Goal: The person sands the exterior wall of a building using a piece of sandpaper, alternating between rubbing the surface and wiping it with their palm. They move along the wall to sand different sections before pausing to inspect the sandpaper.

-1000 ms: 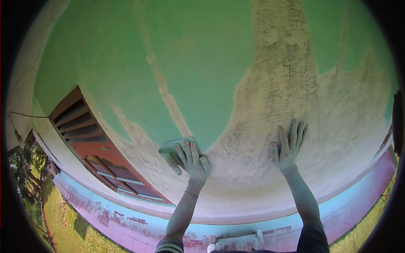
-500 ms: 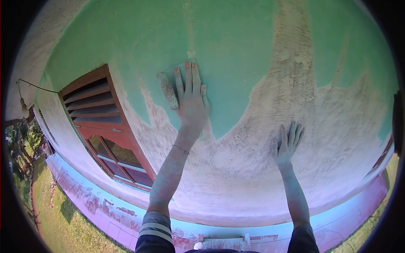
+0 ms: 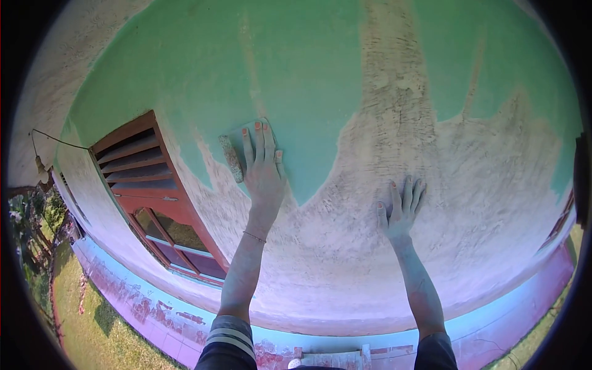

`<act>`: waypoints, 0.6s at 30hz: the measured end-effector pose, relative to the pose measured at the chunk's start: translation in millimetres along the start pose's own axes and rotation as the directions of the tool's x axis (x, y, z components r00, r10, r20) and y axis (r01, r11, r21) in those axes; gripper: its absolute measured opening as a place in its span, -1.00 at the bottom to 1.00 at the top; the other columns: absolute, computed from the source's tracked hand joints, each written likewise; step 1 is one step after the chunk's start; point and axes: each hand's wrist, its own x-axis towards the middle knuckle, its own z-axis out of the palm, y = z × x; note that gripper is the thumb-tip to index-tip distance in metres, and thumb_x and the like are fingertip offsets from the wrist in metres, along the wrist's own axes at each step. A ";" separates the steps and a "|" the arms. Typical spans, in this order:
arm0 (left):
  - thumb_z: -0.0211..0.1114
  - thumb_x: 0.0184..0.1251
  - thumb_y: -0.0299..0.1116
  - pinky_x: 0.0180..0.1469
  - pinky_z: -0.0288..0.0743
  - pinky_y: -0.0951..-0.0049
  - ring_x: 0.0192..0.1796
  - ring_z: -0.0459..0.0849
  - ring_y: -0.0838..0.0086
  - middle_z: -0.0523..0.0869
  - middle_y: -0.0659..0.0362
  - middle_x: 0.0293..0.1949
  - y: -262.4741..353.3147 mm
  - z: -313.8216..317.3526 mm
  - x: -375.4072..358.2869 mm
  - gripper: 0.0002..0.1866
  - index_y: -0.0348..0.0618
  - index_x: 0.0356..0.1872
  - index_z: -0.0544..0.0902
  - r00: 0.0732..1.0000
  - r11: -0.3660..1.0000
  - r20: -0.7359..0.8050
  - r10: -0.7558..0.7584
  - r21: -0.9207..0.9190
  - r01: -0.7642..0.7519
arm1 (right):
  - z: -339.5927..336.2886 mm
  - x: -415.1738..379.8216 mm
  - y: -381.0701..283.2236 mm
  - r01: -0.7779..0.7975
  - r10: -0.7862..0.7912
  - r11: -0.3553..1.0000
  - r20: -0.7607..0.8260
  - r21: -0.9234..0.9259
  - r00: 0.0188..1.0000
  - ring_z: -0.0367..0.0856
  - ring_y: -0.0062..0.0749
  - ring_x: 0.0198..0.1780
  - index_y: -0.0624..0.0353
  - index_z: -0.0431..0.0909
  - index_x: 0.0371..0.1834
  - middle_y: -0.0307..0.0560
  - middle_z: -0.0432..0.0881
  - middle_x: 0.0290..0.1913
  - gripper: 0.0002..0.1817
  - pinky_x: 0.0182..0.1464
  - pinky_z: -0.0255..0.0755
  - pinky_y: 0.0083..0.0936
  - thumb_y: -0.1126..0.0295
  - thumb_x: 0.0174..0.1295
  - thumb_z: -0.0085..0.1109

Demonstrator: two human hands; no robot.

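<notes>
My left hand [image 3: 265, 179] presses a flat scraper [image 3: 233, 159] against the wall, its fingers lying over the thin plate. The scraper's thick, speckled handle edge shows left of the fingers, while the rest is mostly under the hand. Green paint [image 3: 308, 80] surrounds it, with pale, rough filler [image 3: 394, 129] below and to the right. My right hand [image 3: 402, 213] rests with fingers spread on the pale filler and holds nothing. Both hands look dusty.
On the left is a brown wooden window [image 3: 176, 213] with louvres [image 3: 137, 154] above its panes. A bulb on a wire [image 3: 40, 165] hangs at the far left. Below run a worn pink ledge [image 3: 142, 308] and grass [image 3: 92, 327]. A small bench-like piece [image 3: 333, 359] stands beneath me.
My left hand and the scraper sit lower on the wall, below the narrow pale streak. My right hand stays flat on nearly the same patch. The whole view has shifted slightly.
</notes>
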 end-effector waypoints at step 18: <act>0.14 0.62 -0.24 0.67 0.01 -0.15 0.68 0.21 0.17 0.25 0.32 0.67 -2.7 5.0 40.8 -0.35 0.14 0.67 0.23 0.994 1.000 -0.112 -0.004 0.006 0.004 | -51.4 44.3 -0.3 -0.044 -0.006 0.988 0.315 0.151 0.949 -0.31 0.48 0.71 0.08 0.25 0.67 0.32 -0.07 0.73 -0.29 0.62 -0.54 0.45 -0.06 0.57 -0.06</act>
